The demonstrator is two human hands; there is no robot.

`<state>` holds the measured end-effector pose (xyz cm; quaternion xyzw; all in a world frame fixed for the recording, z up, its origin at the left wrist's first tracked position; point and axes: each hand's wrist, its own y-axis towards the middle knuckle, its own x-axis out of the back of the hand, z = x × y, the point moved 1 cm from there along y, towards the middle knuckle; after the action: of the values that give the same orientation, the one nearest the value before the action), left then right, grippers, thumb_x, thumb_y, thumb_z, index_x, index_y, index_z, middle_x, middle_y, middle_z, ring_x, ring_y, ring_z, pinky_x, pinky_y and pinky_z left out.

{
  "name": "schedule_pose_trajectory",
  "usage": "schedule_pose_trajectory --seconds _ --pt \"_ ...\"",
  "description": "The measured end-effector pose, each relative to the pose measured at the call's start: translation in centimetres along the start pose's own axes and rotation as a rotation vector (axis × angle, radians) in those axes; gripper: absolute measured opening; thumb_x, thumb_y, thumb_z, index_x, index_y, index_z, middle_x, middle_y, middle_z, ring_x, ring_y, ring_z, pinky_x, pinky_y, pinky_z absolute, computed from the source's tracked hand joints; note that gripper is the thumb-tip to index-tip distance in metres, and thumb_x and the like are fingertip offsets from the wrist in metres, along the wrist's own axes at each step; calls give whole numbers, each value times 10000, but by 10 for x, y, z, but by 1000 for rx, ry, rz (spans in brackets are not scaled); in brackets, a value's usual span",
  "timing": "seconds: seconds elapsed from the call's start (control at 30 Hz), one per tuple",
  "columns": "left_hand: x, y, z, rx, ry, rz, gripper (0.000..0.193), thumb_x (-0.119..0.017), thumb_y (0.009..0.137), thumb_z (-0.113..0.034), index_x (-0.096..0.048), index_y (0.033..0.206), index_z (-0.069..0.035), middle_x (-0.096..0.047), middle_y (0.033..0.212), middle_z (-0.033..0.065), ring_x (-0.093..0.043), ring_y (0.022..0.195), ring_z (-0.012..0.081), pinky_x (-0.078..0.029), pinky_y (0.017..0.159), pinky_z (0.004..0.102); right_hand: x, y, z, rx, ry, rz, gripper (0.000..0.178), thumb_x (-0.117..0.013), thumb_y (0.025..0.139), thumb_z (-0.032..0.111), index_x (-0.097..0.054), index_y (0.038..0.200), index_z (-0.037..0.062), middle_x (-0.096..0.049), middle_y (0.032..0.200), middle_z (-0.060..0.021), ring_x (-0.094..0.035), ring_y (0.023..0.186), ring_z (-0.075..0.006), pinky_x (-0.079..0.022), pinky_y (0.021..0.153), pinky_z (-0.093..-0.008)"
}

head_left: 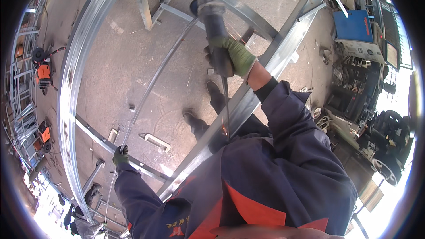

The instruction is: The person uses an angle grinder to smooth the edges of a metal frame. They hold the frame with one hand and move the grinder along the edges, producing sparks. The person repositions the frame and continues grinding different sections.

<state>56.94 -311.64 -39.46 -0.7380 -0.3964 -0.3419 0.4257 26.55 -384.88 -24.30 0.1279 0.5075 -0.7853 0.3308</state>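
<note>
The right hand (228, 53) wears a moss-green fabric glove (242, 58), the left hand (120, 156) a darker green one. From here the cylindrical handheld power tool (214, 23) looks charcoal-black; the big curved metal beam (71, 79) gleams silver. Angular red panels (256, 210) break the plain navy work jacket (287, 168).

- Plenty of room here, left of centre: a broad gap opens between the rod (152, 82) and the curved left beam (67, 102).
- That rod slants right across the opening, from the left hand (121, 155) up to the grinder (214, 31), so anything crossing meets it.
- Down low, the near crossbar (95, 136) shuts off the left corner!
- Sparks (234, 30) spit out beside the grinder, filling the space toward the far crossbar (241, 9).
- The cord (227, 106) hangs behind it, splitting the near side.
- And the long diagonal beam (285, 51) bars the right, the forearm reaching over it.
</note>
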Motion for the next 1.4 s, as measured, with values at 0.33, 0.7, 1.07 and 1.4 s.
schedule_pose_trajectory --seconds 0.33,0.7,1.07,1.4 --pt "-3 1 4 8 -47 3 204 -573 1056 1 -703 1052 158 -714 922 203 -746 827 335 -699 781 463 2 -3 -6 -13 -70 42 409 -836 950 303 -655 1258 104 -765 1084 -104 -765 877 -240 -640 687 -435" --pt "-11 16 30 379 -649 0 203 -558 1040 60 -696 1119 185 -724 1002 195 -734 853 294 -693 776 443 10 0 -1 -39 158 144 414 -811 980 283 -642 1288 64 -742 1089 -126 -758 913 -257 -658 726 -389" --pt "-7 -2 9 214 -265 -8 204 -627 1013 86 -701 1181 177 -720 1009 173 -734 938 261 -707 842 452 5 7 -4 -65 96 38 414 -832 949 293 -651 1269 103 -745 1096 -102 -755 911 -243 -655 748 -404" --pt "6 -22 -31 36 304 -51 338 -909 904 -383 -842 1115 -128 -835 941 74 -783 846 229 -593 812 392 -23 -29 -72 -187 59 143 520 -827 945 226 -592 1383 76 -730 1124 -116 -749 931 -236 -667 802 -378"
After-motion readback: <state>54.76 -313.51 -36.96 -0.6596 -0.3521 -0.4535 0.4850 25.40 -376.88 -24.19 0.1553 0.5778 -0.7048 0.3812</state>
